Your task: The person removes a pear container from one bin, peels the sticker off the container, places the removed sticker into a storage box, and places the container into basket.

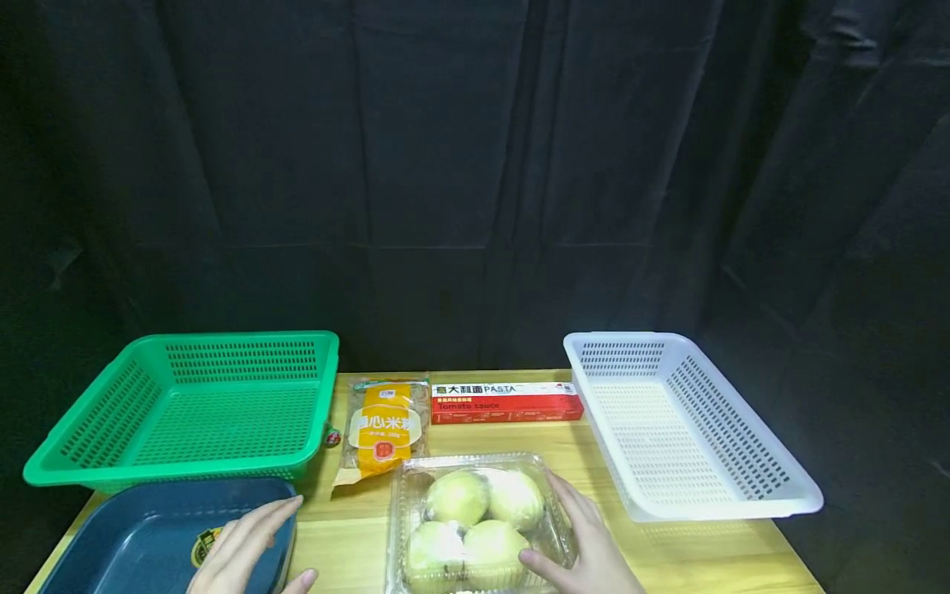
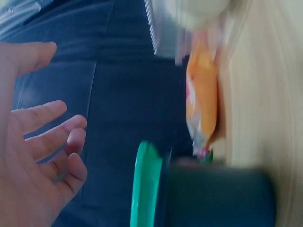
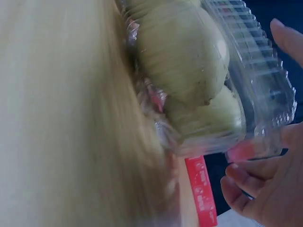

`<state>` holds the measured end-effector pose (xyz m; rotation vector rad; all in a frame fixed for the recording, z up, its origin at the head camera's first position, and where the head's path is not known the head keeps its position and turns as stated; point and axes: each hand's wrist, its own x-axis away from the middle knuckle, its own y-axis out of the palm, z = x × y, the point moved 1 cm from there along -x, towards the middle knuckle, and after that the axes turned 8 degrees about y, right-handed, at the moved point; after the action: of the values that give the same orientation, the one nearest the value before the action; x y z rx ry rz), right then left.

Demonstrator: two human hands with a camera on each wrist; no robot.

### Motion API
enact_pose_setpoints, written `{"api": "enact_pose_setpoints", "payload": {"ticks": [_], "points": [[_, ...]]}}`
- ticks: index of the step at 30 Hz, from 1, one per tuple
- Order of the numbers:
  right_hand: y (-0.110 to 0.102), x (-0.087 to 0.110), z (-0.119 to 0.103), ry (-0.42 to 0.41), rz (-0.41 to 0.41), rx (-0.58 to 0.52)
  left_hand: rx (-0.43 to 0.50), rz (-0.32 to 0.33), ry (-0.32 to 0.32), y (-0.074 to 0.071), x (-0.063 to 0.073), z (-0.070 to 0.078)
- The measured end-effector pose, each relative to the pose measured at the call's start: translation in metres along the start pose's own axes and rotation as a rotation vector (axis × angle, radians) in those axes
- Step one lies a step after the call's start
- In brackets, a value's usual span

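In the head view a clear plastic clamshell box (image 1: 401,528) stands at the front middle of the table, with several pale yellow-green round fruits (image 1: 458,497) inside. My right hand (image 1: 590,549) holds it by its right side, thumb over the lid and fingers along the edge. The right wrist view shows curled fingers (image 3: 244,182) at the box's ribbed corner and the thumb standing out by the rim. Fingers spread and holding nothing, my left hand (image 1: 241,549) hovers over a dark blue basin (image 1: 159,503) at the front left; its palm side shows in the left wrist view.
A green slotted basket (image 1: 223,404) sits behind the basin. An orange-labelled packet (image 1: 384,429) and a red-and-white pasta box (image 1: 507,404) lie along the back. On the right stands a white slotted basket (image 1: 668,437). A dark curtain (image 1: 445,181) hangs behind the table.
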<state>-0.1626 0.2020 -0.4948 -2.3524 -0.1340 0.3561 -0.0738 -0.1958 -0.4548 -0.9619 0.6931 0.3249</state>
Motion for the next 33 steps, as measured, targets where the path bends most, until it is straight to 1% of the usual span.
{"api": "enact_pose_setpoints", "payload": {"ticks": [2, 4, 6, 8, 10, 13, 15, 17, 20, 23, 24, 26, 27, 30, 32, 33], "points": [[0.001, 0.002, 0.004, 0.021, -0.023, -0.029, -0.006, -0.029, -0.007, 0.006, -0.001, 0.005], [0.003, 0.004, 0.006, 0.07, -0.064, -0.067, -0.002, -0.047, -0.013, 0.012, -0.002, 0.009], [0.005, 0.006, 0.008, 0.129, -0.107, -0.097, 0.003, -0.055, -0.016, 0.019, -0.002, 0.012], [0.007, 0.007, 0.011, 0.156, -0.143, -0.117, 0.018, -0.06, -0.024, 0.026, -0.002, 0.014], [0.008, 0.007, 0.013, 0.146, -0.161, -0.118, 0.04, -0.058, -0.026, 0.034, -0.001, 0.015], [0.01, 0.007, 0.015, 0.114, -0.159, -0.103, 0.086, -0.064, -0.03, 0.046, 0.0, 0.017], [0.011, 0.006, 0.016, 0.109, -0.155, -0.102, 0.12, -0.072, -0.034, 0.053, 0.002, 0.019], [0.011, 0.006, 0.015, 0.131, -0.158, -0.12, 0.155, -0.09, -0.054, 0.06, 0.003, 0.022], [0.012, 0.006, 0.015, 0.158, -0.167, -0.15, 0.197, -0.091, -0.081, 0.07, 0.006, 0.028], [0.013, 0.006, 0.015, 0.161, -0.166, -0.16, 0.201, -0.085, -0.102, 0.081, 0.01, 0.032], [0.014, 0.006, 0.015, 0.156, -0.163, -0.157, 0.21, -0.088, -0.116, 0.084, 0.01, 0.034], [0.015, 0.006, 0.015, 0.152, -0.161, -0.159, 0.254, -0.126, -0.162, 0.089, 0.011, 0.036], [0.015, 0.006, 0.015, 0.154, -0.16, -0.161, 0.287, -0.162, -0.201, 0.092, 0.01, 0.037], [0.015, 0.007, 0.013, 0.155, -0.161, -0.171, 0.434, -0.294, -0.351, 0.097, 0.008, 0.04], [0.015, 0.007, 0.012, 0.154, -0.157, -0.171, 0.498, -0.369, -0.44, 0.101, 0.007, 0.04], [0.015, 0.008, 0.012, 0.151, -0.153, -0.166, 0.509, -0.398, -0.458, 0.103, 0.007, 0.04]]}}
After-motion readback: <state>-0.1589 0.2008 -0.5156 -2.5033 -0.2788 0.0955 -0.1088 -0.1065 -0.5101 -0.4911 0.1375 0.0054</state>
